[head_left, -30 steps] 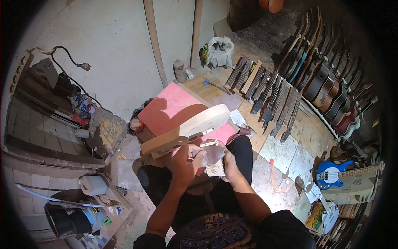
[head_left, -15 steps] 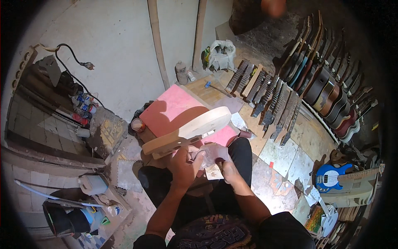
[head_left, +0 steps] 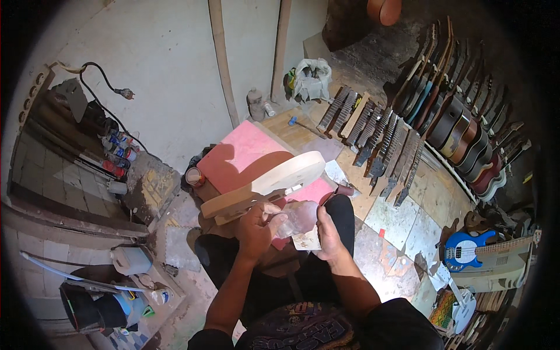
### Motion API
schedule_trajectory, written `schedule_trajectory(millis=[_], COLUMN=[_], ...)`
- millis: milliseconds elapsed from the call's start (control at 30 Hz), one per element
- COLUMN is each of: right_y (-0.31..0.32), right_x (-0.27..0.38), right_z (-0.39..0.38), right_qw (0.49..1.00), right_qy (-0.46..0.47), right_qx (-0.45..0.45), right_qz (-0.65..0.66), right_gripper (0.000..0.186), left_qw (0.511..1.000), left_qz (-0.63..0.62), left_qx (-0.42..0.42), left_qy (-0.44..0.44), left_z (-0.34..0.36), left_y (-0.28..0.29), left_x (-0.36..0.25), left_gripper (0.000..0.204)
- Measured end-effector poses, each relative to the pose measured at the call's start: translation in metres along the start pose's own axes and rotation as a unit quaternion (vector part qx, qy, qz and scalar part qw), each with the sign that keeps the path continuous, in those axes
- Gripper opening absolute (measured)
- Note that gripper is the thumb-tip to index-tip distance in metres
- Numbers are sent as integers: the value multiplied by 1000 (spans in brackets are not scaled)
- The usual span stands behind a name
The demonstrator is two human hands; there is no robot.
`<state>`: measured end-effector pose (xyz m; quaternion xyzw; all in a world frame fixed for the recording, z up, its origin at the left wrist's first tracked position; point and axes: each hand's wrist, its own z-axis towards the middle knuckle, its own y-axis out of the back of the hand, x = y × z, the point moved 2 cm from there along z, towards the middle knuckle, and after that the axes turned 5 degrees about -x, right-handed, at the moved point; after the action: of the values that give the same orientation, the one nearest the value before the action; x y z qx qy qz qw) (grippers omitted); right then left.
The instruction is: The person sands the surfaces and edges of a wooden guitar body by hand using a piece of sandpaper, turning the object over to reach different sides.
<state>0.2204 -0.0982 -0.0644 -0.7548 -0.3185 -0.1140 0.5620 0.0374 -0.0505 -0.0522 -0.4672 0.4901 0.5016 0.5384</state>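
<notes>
My left hand (head_left: 256, 230) and my right hand (head_left: 331, 236) grip opposite sides of a worn sheet of sandpaper (head_left: 300, 217), dusty greyish-pink, with a pale folded flap (head_left: 306, 240) below it. Both hands have their fingers closed on its edges, above my lap. Just beyond them, an unpainted wooden guitar body (head_left: 268, 182) stands tilted on its edge, near my left fingers. It rests over a pink board (head_left: 242, 153), and its lower part is hidden behind my hands.
A brown roll (head_left: 344, 190) lies by my right knee, and a tin can (head_left: 195, 177) stands left of the board. Several guitar necks (head_left: 373, 131) lie ahead on the right, before a row of guitars (head_left: 461, 131). A blue bass guitar (head_left: 465, 249) sits farther right.
My right hand has turned and shifted slightly, its thumb now along the sheet's right edge. The sheet is spread flatter between my hands. The guitar body has hardly moved.
</notes>
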Motion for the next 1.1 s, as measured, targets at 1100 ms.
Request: schedule_trajectory(millis=[1100], right_y=[16], right_x=[110], right_z=[88], right_qw=[614], right_qy=[414], right_qx=[-233], right_qz=[-631], right_gripper=[32], left_qw=[872], left_qz=[464], left_qx=[61], left_qy=[-146], left_z=[107], left_y=[-64], left_x=[0], left_gripper=[54])
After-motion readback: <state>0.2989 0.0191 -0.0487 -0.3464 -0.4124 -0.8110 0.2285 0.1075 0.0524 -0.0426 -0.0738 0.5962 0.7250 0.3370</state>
